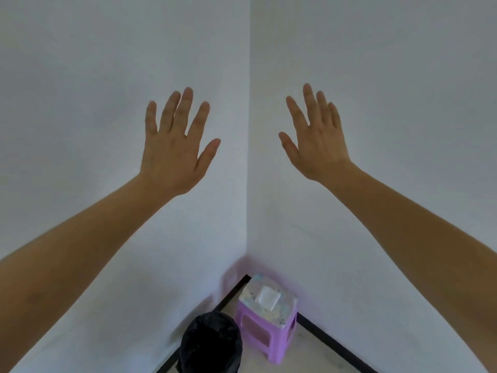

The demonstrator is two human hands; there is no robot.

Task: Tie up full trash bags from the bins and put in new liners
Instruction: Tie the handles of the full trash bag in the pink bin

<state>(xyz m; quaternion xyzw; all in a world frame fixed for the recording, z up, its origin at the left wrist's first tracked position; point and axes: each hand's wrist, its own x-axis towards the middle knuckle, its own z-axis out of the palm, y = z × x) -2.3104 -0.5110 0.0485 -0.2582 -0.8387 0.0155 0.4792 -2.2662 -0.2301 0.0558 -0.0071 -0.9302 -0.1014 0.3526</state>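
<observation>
The left hand is raised in the middle left of the frame, back of the hand toward the camera, fingers spread wide and holding nothing. It stands in front of the white wall, though whether it touches the wall cannot be told.

At the bottom centre, in the corner of the room, sits the bin, covered in a black trash bag whose plastic looks gathered loosely over the top; whether it is full or already tied cannot be told from this angle. Just beside it to the right stands a purple stool with a patterned top, and on that top lies a small white folded item, possibly a fresh liner, but too small to be sure. A dark baseboard runs along the foot of both walls above the pale floor.

The right hand is raised in the middle right of the frame, likewise open, fingers extended, empty.

Both hands are well apart from the bin, so no step of the task appears to be under way; this reads as the moment ahead of the first step. The next move calls for bringing both hands down to the bin's rim, gathering the bag's edge all round, and drawing it together for a knot.
</observation>
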